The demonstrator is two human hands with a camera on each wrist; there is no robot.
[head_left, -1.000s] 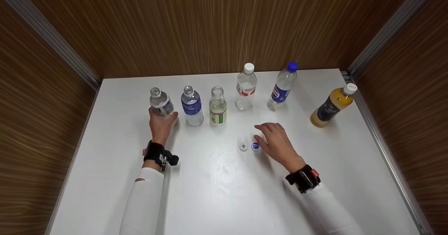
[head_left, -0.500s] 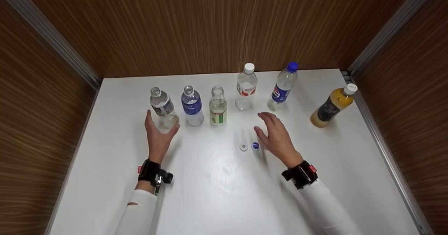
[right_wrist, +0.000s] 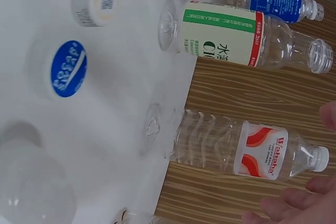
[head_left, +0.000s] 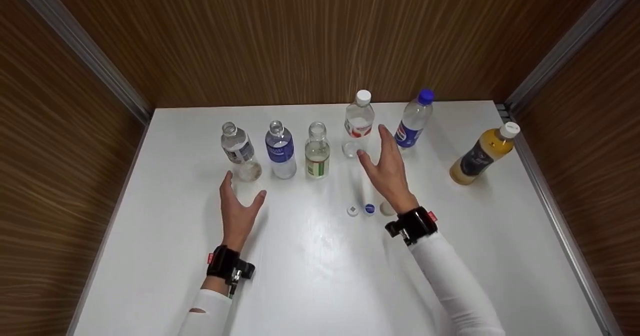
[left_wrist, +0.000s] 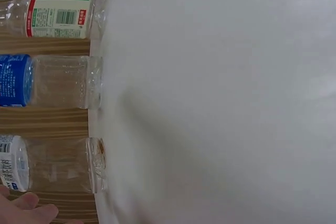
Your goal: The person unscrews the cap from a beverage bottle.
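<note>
My left hand [head_left: 240, 216], thumb and fingers spread, is just in front of the leftmost uncapped bottle [head_left: 240, 151] and holds nothing. Its fingertips show at the bottom corner of the left wrist view. The right hand [head_left: 389, 171] reaches up near the clear Wahaha water bottle [head_left: 358, 123], which has a white cap and a red-and-white label. That hand is spread too, with nothing in it; in the right wrist view its fingers [right_wrist: 294, 203] are beside the bottle's neck end. A white bottle cap [head_left: 352, 210], a blue-topped cap [head_left: 369, 209] and a pale cap [head_left: 387, 208] lie below the right hand.
Two more uncapped bottles, one blue-labelled [head_left: 281, 151] and one green-and-cream-labelled [head_left: 317, 153], stand mid-row. A blue-capped Pepsi bottle [head_left: 414, 121] and a yellow-drink bottle [head_left: 482, 156] stand to the right. Wood-grain panels [head_left: 320, 41] border the white table [head_left: 300, 276].
My left hand has let go of the leftmost bottle and drawn back toward me. The right hand has moved forward to the Wahaha bottle, bringing the pale cap into sight under its wrist.
</note>
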